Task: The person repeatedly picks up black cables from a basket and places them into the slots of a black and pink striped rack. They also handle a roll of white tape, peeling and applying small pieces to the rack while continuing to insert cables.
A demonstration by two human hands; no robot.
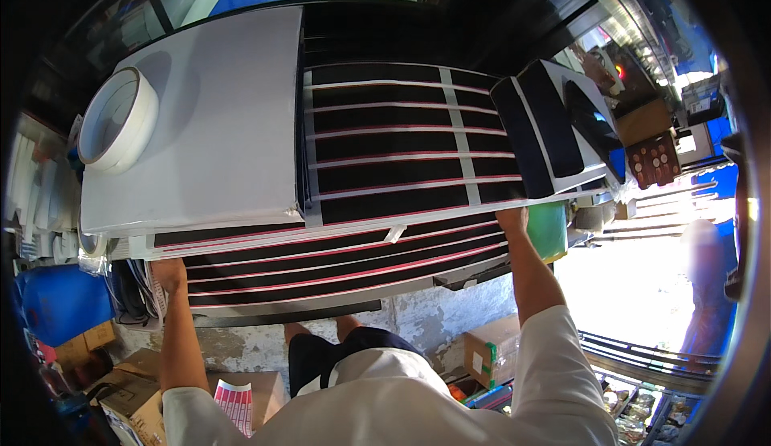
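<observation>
A wide stack of black-striped sheets [385,132], with thin red and white lines between the strips, lies across the work surface in front of me. My left hand [169,273] is at its near left edge, the fingers tucked under and out of sight. At the near right edge my right hand [512,219] grips the same stack, its fingers mostly hidden below. A large white box [209,141] rests on the stack's left part, with a roll of white tape [119,120] on top. Below the near edge, another striped sheet [345,273] shows between my arms.
Folded dark strips [530,137] and a phone-like dark device [594,124] lie on the right end. A green container [548,233] stands beside my right wrist. Cardboard boxes [490,349] sit on the floor, and a blue container [64,303] is at the left.
</observation>
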